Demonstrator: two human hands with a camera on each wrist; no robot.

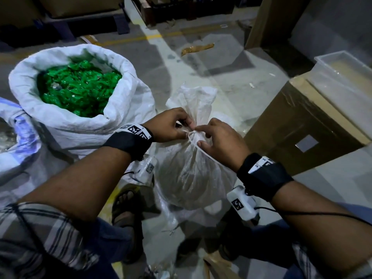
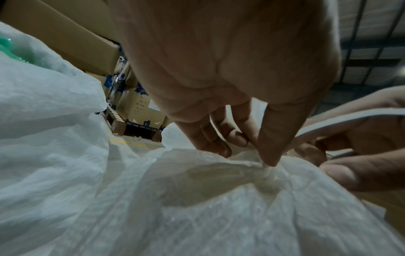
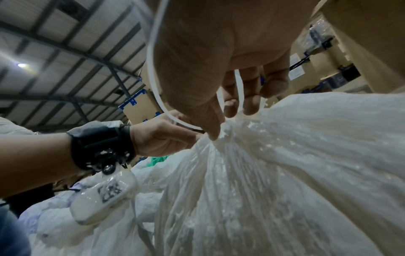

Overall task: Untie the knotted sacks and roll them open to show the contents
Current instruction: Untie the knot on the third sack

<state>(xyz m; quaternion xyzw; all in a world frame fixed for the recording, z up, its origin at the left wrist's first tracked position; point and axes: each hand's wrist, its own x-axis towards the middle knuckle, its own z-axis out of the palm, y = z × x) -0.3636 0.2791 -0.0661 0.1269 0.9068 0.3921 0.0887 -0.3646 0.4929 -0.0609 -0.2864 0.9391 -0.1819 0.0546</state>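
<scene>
Two white woven plastic sacks show whole enough to count in the head view, and a third pale sack [image 1: 14, 125] is cut off at the left edge. One is the tied translucent sack [image 1: 187, 172] at frame centre, its neck gathered and bound by one thin white cord [image 1: 192, 137]; what fills it is hard to make out through the cloudy plastic. The other, the open sack with a rolled-down rim [image 1: 66, 121] at upper left, holds a heap of shiny green wrapped pieces [image 1: 78, 91], too many and too blurred to count.

Two hands meet at the knot. The left hand [image 1: 169, 125] has its fingers curled, thumb and fingertips pinching the cord at the gathered neck. The right hand [image 1: 219, 141] is also curled, forefinger and thumb pinching the cord at the knot; a loose length of cord runs back across its palm in the right wrist view. The knot itself is mostly hidden behind the fingertips.

One brown cardboard box [image 1: 306, 125] sits at right with one clear plastic tray [image 1: 342, 63] on top, both cut off by the frame edge. One sandalled foot [image 1: 126, 210] shows below the left forearm.
</scene>
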